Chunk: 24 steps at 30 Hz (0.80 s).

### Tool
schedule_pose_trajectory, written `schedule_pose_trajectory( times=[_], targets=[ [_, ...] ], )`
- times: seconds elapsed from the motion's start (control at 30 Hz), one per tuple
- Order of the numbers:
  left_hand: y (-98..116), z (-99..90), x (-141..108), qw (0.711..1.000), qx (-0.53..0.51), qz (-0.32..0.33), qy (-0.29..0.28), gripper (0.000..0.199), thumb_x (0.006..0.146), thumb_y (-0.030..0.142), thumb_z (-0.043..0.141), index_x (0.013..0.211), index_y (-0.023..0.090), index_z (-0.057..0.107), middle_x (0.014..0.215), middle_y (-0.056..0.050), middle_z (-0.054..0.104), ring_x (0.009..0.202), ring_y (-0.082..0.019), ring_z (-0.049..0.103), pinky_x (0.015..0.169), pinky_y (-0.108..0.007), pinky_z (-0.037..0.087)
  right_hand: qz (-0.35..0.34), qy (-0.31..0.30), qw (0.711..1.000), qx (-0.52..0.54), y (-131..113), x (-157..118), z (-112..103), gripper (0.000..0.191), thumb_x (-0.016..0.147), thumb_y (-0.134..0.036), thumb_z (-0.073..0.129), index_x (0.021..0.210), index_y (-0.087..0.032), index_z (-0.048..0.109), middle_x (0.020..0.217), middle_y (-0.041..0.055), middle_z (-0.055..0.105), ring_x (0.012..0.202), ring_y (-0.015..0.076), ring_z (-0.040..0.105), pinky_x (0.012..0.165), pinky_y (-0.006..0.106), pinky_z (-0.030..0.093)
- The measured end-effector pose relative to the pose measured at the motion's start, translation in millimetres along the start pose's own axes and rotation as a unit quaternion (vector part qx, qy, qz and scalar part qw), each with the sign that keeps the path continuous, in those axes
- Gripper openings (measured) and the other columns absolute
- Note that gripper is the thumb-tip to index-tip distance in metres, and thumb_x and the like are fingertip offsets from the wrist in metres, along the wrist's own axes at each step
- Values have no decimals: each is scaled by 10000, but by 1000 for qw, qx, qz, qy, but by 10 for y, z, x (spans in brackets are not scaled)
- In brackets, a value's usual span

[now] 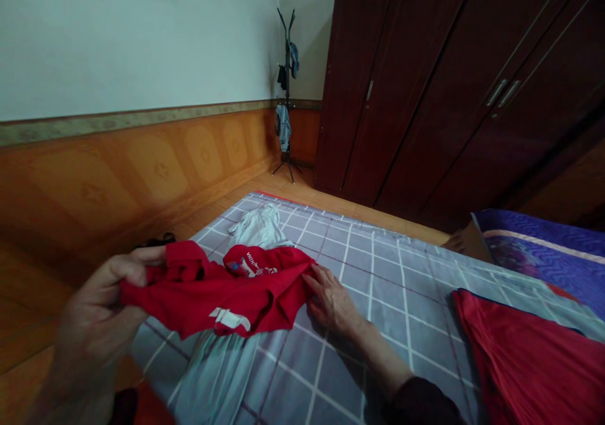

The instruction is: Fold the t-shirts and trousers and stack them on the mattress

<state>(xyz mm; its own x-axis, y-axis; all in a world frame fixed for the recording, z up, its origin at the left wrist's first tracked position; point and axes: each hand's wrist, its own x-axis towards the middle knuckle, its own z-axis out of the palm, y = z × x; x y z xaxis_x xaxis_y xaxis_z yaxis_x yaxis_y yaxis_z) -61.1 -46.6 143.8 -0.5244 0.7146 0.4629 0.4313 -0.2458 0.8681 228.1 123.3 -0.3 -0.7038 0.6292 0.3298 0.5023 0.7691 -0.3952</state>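
Observation:
A red garment (283,286) with white print is stretched between my two hands over the bed (378,273), which has a grey sheet with white grid lines. My left hand (106,299) is closed on its left end, thumb and fingers pinching the cloth. At its right end, my right hand (333,299) grips the edge close to the sheet. Pale green cloth (217,374) lies beneath the red garment, with a crumpled part (259,226) showing beyond it.
Folded red cloth (534,355) lies at the right of the bed. Beyond it are a cardboard box (470,239) and purple bedding (543,255). A dark wardrobe (416,84) and a coat stand (287,91) are at the back.

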Motion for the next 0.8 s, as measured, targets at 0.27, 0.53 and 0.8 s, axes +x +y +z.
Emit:
schedule_pose_trajectory(
  times=[0.27, 0.53, 0.8],
  targets=[
    [94, 159, 133, 994, -92, -3, 52, 179, 658, 75, 595, 730, 204, 493, 1110, 21, 615, 1052, -173, 581, 890, -270, 486, 82, 148, 975, 145, 94, 25, -240, 258, 917, -297, 389, 836, -182, 605, 1061, 122, 658, 973, 226, 614, 840, 400, 503],
    [-73, 271, 219, 994, -89, 60, -1, 155, 708, 108, 601, 719, 188, 470, 1265, -21, 567, 1220, -251, 497, 1058, -421, 381, 333, 257, 844, 334, 561, -476, -1005, 330, 708, -504, 629, 693, -174, 621, 550, 23, 617, 487, 155, 559, 490, 269, 458],
    [-263, 483, 282, 998, 32, 35, -45, 115, 714, 219, 621, 721, 225, 506, 760, 26, 605, 774, -173, 599, 751, -282, 475, 182, 85, 978, 58, 176, -720, -423, 740, 586, -129, 508, 1322, -210, 525, 1333, 117, 532, 1227, 309, 473, 992, 501, 387]
  ],
)
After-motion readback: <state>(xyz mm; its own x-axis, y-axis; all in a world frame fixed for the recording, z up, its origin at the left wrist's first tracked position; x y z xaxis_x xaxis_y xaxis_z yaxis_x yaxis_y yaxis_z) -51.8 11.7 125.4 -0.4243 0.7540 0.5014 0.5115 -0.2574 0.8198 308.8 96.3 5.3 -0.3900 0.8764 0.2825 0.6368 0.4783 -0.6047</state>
